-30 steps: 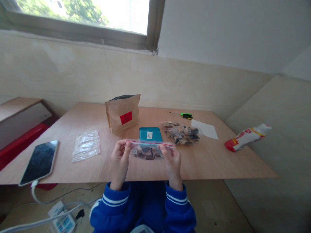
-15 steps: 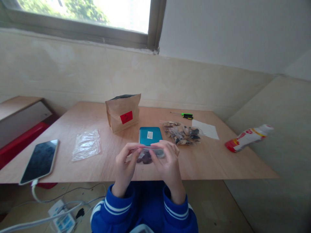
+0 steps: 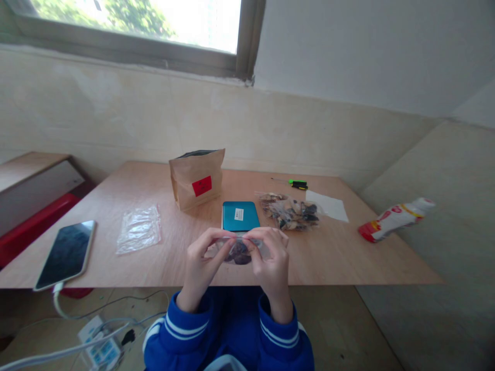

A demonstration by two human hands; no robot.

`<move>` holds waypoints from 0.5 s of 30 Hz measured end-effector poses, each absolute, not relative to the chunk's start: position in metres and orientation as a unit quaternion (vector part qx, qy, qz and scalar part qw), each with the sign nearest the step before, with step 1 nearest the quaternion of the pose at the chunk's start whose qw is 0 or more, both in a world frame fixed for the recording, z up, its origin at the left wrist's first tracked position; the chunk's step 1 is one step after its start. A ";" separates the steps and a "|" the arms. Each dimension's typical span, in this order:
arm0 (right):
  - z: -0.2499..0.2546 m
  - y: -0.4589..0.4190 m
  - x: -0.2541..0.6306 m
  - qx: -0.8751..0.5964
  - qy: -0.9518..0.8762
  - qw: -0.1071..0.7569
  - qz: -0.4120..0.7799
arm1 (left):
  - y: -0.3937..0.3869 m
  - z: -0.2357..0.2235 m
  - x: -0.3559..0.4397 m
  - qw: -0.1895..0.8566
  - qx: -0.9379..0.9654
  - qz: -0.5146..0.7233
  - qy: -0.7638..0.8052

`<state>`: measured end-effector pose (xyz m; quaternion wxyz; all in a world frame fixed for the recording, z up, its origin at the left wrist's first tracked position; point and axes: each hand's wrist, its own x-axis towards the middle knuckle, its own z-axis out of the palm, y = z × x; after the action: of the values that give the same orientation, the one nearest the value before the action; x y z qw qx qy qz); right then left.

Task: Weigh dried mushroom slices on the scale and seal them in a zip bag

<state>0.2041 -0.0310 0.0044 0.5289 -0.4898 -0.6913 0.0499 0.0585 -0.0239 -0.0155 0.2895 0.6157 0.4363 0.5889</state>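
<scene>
Between my hands is a small clear zip bag (image 3: 238, 253) with dark brown pieces inside; I cannot make out their kind. My left hand (image 3: 207, 260) pinches the bag's top edge between thumb and fingers. On the other side my right hand (image 3: 269, 252) pinches the same edge, its thumb close to the left thumb. Just beyond the fingers lies a teal pocket scale (image 3: 240, 215) with a white label. Right of it rests a larger clear bag of dried, mushroom-like slices (image 3: 290, 211). Behind, to the left, a brown kraft pouch (image 3: 197, 178) with a red label stands upright.
Flat empty plastic bags (image 3: 138, 229) and a charging phone (image 3: 66, 253) lie on the table's left. Screwdrivers (image 3: 297, 184) and white paper (image 3: 328, 206) are at the back right. A red-and-white bottle (image 3: 394, 220) is near the right edge. Cables hang toward a power strip (image 3: 99, 344).
My thumbs have come closer together along the bag's top edge. Both hands have shifted slightly to the right, still pinching the bag.
</scene>
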 end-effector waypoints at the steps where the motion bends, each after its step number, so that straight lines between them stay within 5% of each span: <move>1: 0.004 -0.031 0.203 -0.490 -0.690 0.531 0.043 | -0.024 -0.017 0.059 0.284 0.620 0.587 0.436; 15: -0.001 -0.026 0.195 -0.490 -0.703 0.512 0.059 | -0.021 -0.024 0.065 0.220 0.632 0.599 0.440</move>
<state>0.1946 -0.0262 -0.0010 0.5124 -0.4896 -0.7030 0.0591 0.0651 -0.0215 -0.0241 0.2202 0.6316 0.4404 0.5989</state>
